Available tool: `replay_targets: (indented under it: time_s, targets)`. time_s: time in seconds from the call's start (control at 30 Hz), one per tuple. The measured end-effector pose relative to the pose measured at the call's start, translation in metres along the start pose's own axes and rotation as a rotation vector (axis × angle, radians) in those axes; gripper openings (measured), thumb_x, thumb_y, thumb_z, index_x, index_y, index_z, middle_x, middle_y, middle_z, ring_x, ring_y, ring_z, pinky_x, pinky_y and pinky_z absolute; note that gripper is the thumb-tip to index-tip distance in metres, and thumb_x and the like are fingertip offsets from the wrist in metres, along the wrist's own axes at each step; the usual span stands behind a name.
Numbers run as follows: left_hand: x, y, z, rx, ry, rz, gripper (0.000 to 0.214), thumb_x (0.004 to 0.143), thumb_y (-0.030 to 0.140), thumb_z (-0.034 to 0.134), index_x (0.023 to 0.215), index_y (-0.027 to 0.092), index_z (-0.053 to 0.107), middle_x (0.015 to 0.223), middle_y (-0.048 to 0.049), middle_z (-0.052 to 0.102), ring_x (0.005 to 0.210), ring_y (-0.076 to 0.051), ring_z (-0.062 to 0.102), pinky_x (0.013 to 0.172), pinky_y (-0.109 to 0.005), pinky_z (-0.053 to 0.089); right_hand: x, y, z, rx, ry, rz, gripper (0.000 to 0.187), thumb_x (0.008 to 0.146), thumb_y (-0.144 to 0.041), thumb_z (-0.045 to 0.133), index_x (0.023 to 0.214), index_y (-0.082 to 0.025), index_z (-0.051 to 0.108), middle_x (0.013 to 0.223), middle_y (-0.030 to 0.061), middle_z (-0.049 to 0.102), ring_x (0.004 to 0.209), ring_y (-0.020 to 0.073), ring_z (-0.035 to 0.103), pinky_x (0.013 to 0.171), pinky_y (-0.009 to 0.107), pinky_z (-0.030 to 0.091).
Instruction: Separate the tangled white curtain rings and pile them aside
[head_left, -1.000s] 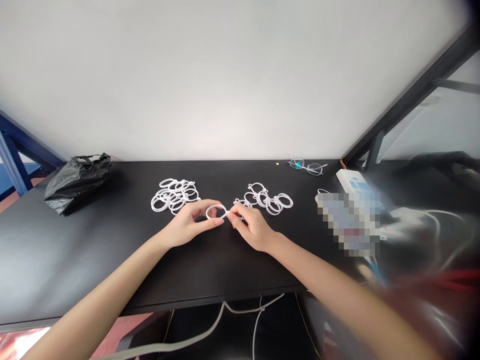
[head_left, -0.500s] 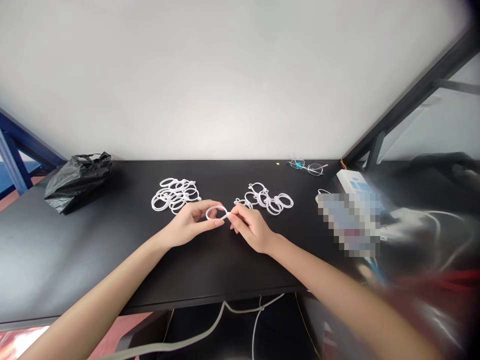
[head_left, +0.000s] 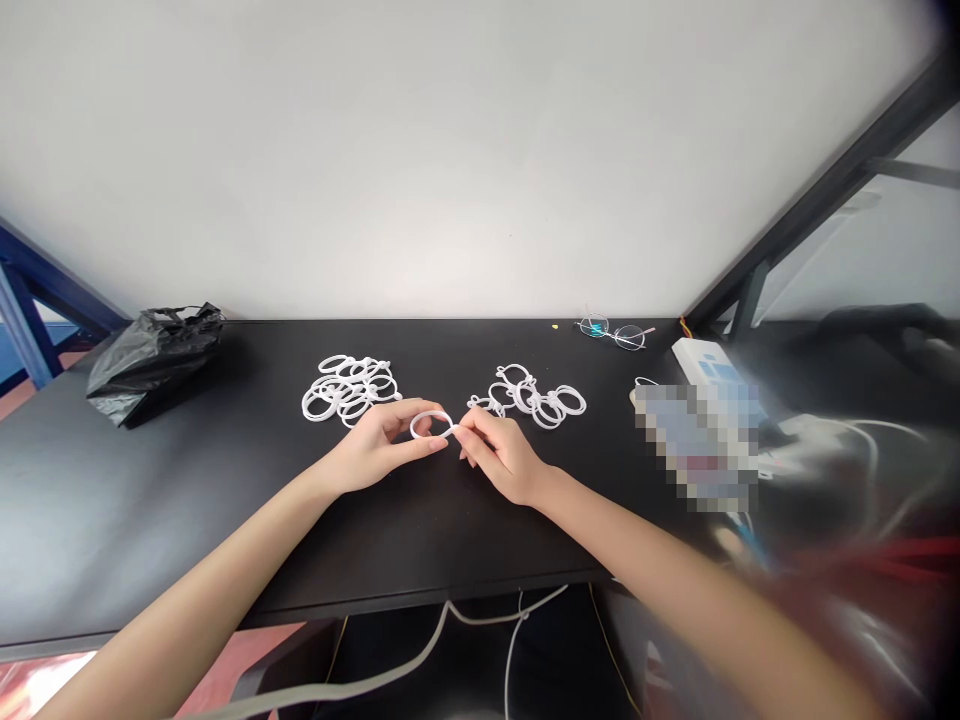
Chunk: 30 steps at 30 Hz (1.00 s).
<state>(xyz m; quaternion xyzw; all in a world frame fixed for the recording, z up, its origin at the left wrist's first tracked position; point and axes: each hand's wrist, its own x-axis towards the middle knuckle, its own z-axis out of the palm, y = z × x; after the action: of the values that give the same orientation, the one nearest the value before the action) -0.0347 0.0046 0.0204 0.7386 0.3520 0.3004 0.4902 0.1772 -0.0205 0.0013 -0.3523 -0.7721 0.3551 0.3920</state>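
A single white plastic ring (head_left: 430, 422) is held between both hands above the black table (head_left: 225, 480). My left hand (head_left: 379, 452) pinches its left side with thumb and fingers. My right hand (head_left: 501, 455) pinches its right end, fingers curled. Behind my left hand lies a pile of white rings (head_left: 347, 389). A second pile of white rings (head_left: 531, 399) lies just beyond my right hand.
A black plastic bag (head_left: 152, 361) sits at the table's far left. Glasses (head_left: 613, 333) lie near the wall at the back right. A white power strip (head_left: 712, 372) and cables (head_left: 847, 440) crowd the right side. Cords (head_left: 480, 620) hang below the table's front edge.
Both hands keep their pinch on the ring and have barely shifted; the view has moved very slightly.
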Motion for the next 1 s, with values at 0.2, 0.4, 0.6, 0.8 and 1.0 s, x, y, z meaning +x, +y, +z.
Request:
replay_targets:
  time_s: [0.2,0.4,0.6,0.8,1.0]
  targets:
    - [0.000,0.000,0.001,0.015,0.006,-0.031,0.031,0.086,0.041,0.064,0.109,0.019,0.065,0.074,0.0021,0.043,0.071,-0.013,0.045,0.068,-0.027,0.042,0.001,0.002,0.001,0.013,0.016,0.010,0.023,0.100,-0.034,0.042,0.083,-0.020,0.047,0.065,-0.0037,0.051,0.055,0.0102,0.051,0.054,0.024,0.042]
    - [0.000,0.002,-0.003,0.122,0.035,-0.003,0.036,0.087,0.045,0.062,0.111,0.019,0.062,0.077,0.0002,0.051,0.074,-0.015,0.052,0.072,-0.028,0.047,0.003,0.002,0.000,0.037,0.080,-0.023,0.017,0.098,-0.034,0.047,0.089,-0.020,0.050,0.067,-0.0034,0.053,0.057,0.0104,0.052,0.058,0.025,0.046]
    - [-0.001,-0.002,-0.021,0.788,0.351,0.137,0.034,0.085,0.046,0.061,0.106,0.020,0.062,0.089,-0.0064,0.064,0.086,-0.024,0.058,0.086,-0.038,0.043,0.003,0.002,0.000,0.009,0.104,-0.031,0.016,0.097,-0.034,0.050,0.089,-0.020,0.054,0.068,-0.0020,0.057,0.059,0.0111,0.054,0.060,0.026,0.047]
    - [-0.003,-0.015,-0.040,1.211,0.487,0.076,0.034,0.089,0.045,0.054,0.106,0.017,0.064,0.102,-0.0110,0.065,0.096,-0.030,0.058,0.089,-0.042,0.039,0.002,0.004,0.001,-0.002,0.106,-0.045,0.016,0.096,-0.034,0.052,0.088,-0.020,0.056,0.069,-0.0011,0.059,0.061,0.0117,0.056,0.061,0.026,0.049]
    - [-0.006,-0.022,-0.045,1.241,0.458,-0.015,0.035,0.087,0.045,0.054,0.105,0.017,0.066,0.107,-0.0126,0.065,0.099,-0.033,0.057,0.090,-0.044,0.039,0.002,0.004,0.001,0.017,0.101,-0.053,0.014,0.095,-0.031,0.054,0.087,-0.020,0.056,0.067,-0.0016,0.059,0.059,0.0112,0.055,0.060,0.025,0.049]
